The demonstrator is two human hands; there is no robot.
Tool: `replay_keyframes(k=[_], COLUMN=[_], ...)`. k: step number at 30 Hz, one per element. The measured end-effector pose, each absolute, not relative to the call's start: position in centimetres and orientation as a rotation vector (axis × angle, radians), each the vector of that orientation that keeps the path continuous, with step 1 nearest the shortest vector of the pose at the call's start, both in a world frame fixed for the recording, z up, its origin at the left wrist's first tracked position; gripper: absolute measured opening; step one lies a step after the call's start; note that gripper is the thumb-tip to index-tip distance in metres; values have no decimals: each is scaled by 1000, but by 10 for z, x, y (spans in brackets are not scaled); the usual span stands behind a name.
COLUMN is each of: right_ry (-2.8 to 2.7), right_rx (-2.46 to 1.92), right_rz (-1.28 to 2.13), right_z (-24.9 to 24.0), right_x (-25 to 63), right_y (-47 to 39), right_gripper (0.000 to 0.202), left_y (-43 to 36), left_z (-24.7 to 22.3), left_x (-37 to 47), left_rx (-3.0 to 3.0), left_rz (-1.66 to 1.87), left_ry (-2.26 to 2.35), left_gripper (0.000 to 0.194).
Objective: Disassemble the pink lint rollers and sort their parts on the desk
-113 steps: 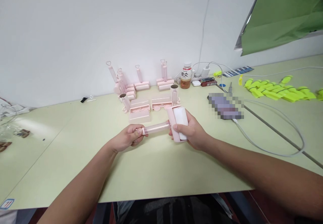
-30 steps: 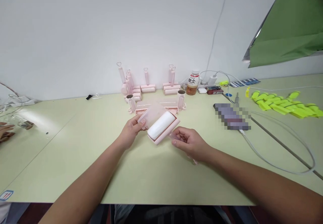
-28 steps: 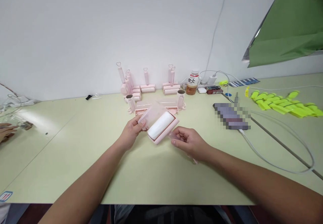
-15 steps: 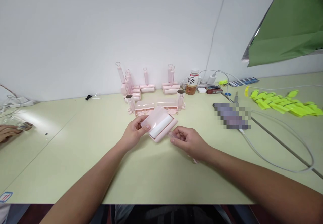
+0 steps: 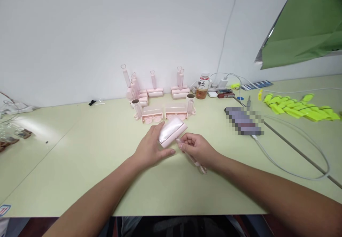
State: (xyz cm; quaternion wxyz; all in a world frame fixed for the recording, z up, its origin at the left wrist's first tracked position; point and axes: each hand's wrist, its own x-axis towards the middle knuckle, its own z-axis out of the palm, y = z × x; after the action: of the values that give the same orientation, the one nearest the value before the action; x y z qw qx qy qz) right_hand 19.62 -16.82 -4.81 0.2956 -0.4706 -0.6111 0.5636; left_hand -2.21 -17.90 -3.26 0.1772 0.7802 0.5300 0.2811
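Note:
A pink lint roller (image 5: 173, 132) with a clear cover over its white roll is tilted between my hands. Its thin handle, ending in a loop, runs down to the right under my right hand (image 5: 199, 148), whose fingers are closed round it near the head. My left hand (image 5: 152, 146) lies at the left side of the head, thumb stretched out below it and fingers apart from the thumb, some fingertips hidden behind the cover. Just beyond the head are two opened pink cases (image 5: 152, 118), (image 5: 176, 115) with rolls standing beside them.
Several pink rollers (image 5: 155, 93) stand along the wall. Right of them are a bottle (image 5: 202, 85) and small boxes (image 5: 226, 94). A phone (image 5: 243, 121) with a white cable and several neon-yellow strips (image 5: 299, 107) lie to the right. Glass-like items (image 5: 16, 137) sit far left.
The clear cover, raised at an angle before, now lies over the roll. My left hand has let go of the cover's edge and spread its thumb below. A person's hand at far left has gone.

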Motion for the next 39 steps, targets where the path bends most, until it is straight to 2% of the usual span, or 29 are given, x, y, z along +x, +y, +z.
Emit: replay_keyframes(k=[5,9,15,18,21,25,29,34,39], right_ry=[-1610,-1692,-1903,-1985,-2080,-2113,-2023,-1837,-1778], right_rx=[-1187,-1123,-1113,-978,-783,-636,-638,-785,-898], right_rz=[1611,1625,1294,1199,974,572,379,442,528], right_z=[-41,-41,-40,-37,-34,-25,-11,18,71], right_x=[195,200,207,209,211,214,220,217,189], right_y=[-172,-172,-175,-177,-178,-179,-180,-171,-118], right_gripper=[25,39,46,50,44,31,26,22,24], left_y=[-177,-171,-167,-167,-167,-169,-169,-167,-164], left_z=[-42,-40,-29,-24,-23,-34,-42,-37,-48], left_x=[-20,-26,-35,-37,-36,-30,-24,-21,-18], left_rx=[2322,2301,2156,2052,1915,1667,1338,1100,1152], left_rz=[873,955,949,942,943,1001,1090,1217,1262], left_ry=[1635,1734,1874,1836,1676,1464,1086,762,874], left_gripper=[76,70,69,62,55,68,81,88,79])
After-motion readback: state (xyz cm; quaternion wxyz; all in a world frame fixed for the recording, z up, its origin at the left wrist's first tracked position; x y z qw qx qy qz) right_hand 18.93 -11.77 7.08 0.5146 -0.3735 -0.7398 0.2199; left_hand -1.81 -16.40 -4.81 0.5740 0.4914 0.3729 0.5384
